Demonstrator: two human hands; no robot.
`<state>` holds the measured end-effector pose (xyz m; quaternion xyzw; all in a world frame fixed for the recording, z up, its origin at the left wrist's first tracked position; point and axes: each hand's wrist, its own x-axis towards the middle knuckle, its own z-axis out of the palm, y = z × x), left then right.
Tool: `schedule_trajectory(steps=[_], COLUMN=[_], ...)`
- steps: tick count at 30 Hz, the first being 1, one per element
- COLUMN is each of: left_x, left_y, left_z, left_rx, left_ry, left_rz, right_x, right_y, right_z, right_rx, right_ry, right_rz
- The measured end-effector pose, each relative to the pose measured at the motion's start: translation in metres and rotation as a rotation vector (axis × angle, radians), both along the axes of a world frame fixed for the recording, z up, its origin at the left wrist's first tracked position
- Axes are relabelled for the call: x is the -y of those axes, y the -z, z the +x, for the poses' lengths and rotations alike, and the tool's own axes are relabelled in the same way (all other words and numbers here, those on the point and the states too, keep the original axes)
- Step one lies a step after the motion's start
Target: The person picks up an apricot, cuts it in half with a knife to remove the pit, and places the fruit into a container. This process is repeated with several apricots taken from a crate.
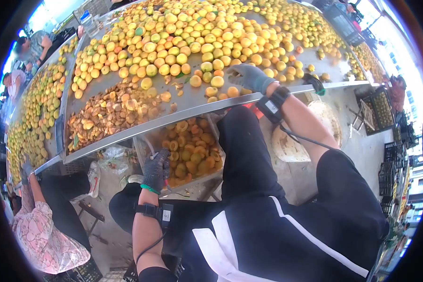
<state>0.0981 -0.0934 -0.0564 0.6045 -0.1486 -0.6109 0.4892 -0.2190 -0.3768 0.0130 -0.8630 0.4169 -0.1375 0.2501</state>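
My left hand [156, 170], in a dark grey glove with a green cuff, is closed at the left side of a crate of halved orange fruit [192, 152] below the table edge. A thin pale item shows above its fingers, too small to name. Over the metal table my right hand [251, 77], in a grey glove, has its fingers apart and curved, with nothing visible in them. Whole yellow-orange fruit [174, 49] lies around and beyond it. Brown and orange fruit scraps [113, 113] are piled on the table's left front.
The table's metal rim [174, 115] runs between my hands. A co-worker in a pink patterned top [47, 235] sits at the left. A round pale lid or stool [308, 134] stands below on the right. Black crates [380, 110] are farther right, and a bottle [88, 21] stands at the back left.
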Motion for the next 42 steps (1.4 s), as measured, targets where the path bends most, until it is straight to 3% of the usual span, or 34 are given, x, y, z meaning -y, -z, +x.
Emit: schedule_trajectory(steps=[3,4,7,9,11,12,14,17,19,20,22,25,27,29,30,31,33,36,40,42], left_x=[0.002,0.002,0.004,0.003,0.003,0.003,0.000,-0.005,-0.009,-0.010,-0.017,-0.034,-0.044,-0.051,-0.051,-0.055,-0.061,-0.065,-0.069,-0.072], left_y=[0.010,0.013,0.011,0.006,-0.002,-0.008,-0.015,-0.026,-0.037,-0.040,-0.044,-0.066,-0.070,-0.079,-0.071,-0.072,-0.088,-0.081,-0.081,-0.080], left_z=[-0.002,0.000,-0.001,-0.003,-0.004,-0.005,-0.009,-0.018,-0.026,-0.031,-0.042,-0.067,-0.071,-0.071,-0.068,-0.069,-0.071,-0.078,-0.080,-0.082], left_rx=[0.041,0.053,0.051,0.078,0.097,0.075,0.050,0.128,0.307,0.308,1.225,1.462,1.494,1.161,0.778,0.775,-0.215,-0.211,-0.093,-0.018], left_ry=[0.072,0.113,0.138,0.140,0.142,0.155,0.159,0.098,0.150,0.126,0.275,0.420,0.392,0.534,0.597,0.593,0.342,0.228,0.211,0.195], left_rz=[0.027,0.036,0.058,0.042,0.025,0.025,0.034,-0.018,-0.123,-0.105,-0.468,-0.309,-0.316,-0.385,-0.303,-0.300,-0.093,-0.181,-0.174,-0.206], right_x=[0.004,0.004,0.013,0.007,-0.016,-0.031,-0.068,-0.116,-0.141,-0.158,-0.192,-0.217,-0.222,-0.222,-0.221,-0.221,-0.221,-0.229,-0.228,-0.221], right_y=[0.029,0.034,0.033,0.028,0.017,0.006,-0.017,-0.032,-0.020,-0.025,-0.029,-0.005,0.002,0.004,0.008,0.010,0.009,-0.010,-0.004,0.011], right_z=[0.029,0.037,0.050,0.049,0.044,0.044,0.047,0.043,0.050,0.056,0.069,0.080,0.084,0.081,0.080,0.080,0.081,0.079,0.069,0.062], right_rx=[-0.167,-0.231,-0.254,-0.139,0.760,0.756,1.305,1.261,1.249,1.084,0.851,0.938,0.923,0.950,0.975,0.971,1.051,1.259,1.211,1.236], right_ry=[0.024,0.066,0.057,0.029,0.042,0.041,-0.036,-0.206,-0.303,-0.185,-0.085,-0.096,-0.061,0.006,0.028,0.028,0.201,0.234,0.153,-0.058], right_rz=[-0.120,-0.057,-0.015,-0.010,0.562,0.564,1.049,1.137,1.165,1.135,1.059,1.242,1.246,1.326,1.373,1.377,1.618,1.754,1.761,1.924])
